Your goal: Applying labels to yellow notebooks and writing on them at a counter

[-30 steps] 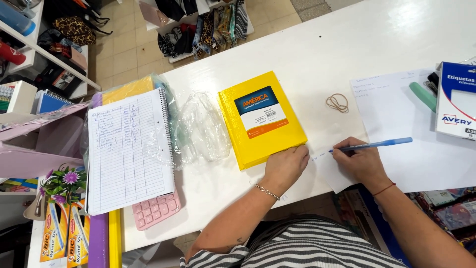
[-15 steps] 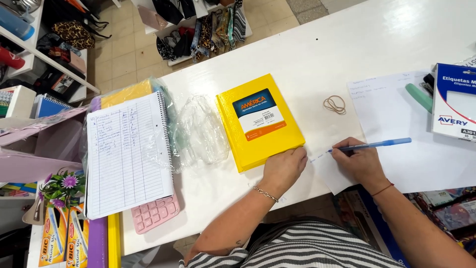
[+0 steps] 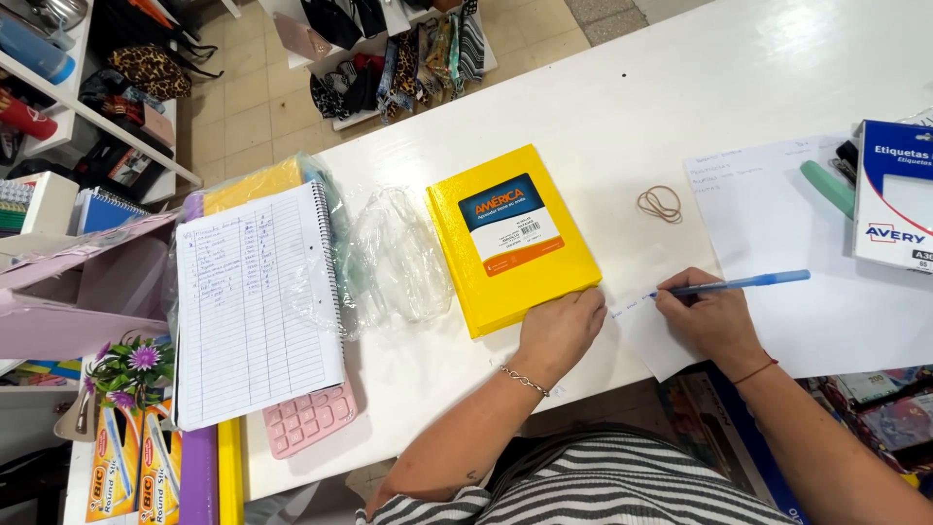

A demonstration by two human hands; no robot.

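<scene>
My right hand (image 3: pixel 708 316) grips a blue pen (image 3: pixel 743 283) with its tip on the left edge of a white sheet of paper (image 3: pixel 807 292) that bears faint handwriting. My left hand (image 3: pixel 558 329) rests on the near right corner of a yellow hardcover notebook (image 3: pixel 510 236) with a blue and orange label, lying flat on the white table (image 3: pixel 622 107). A bracelet circles my left wrist and a red thread my right wrist.
A rubber band (image 3: pixel 660 204) lies right of the notebook. A clear plastic wrapper (image 3: pixel 397 258) lies left of it, beside an open spiral pad (image 3: pixel 255 301) over a pink calculator (image 3: pixel 309 420). A box of labels (image 3: pixel 892 194) and a green marker (image 3: pixel 826 187) sit at right.
Both hands stay almost where they were; the pen remains on the paper. The view has shifted slightly.
</scene>
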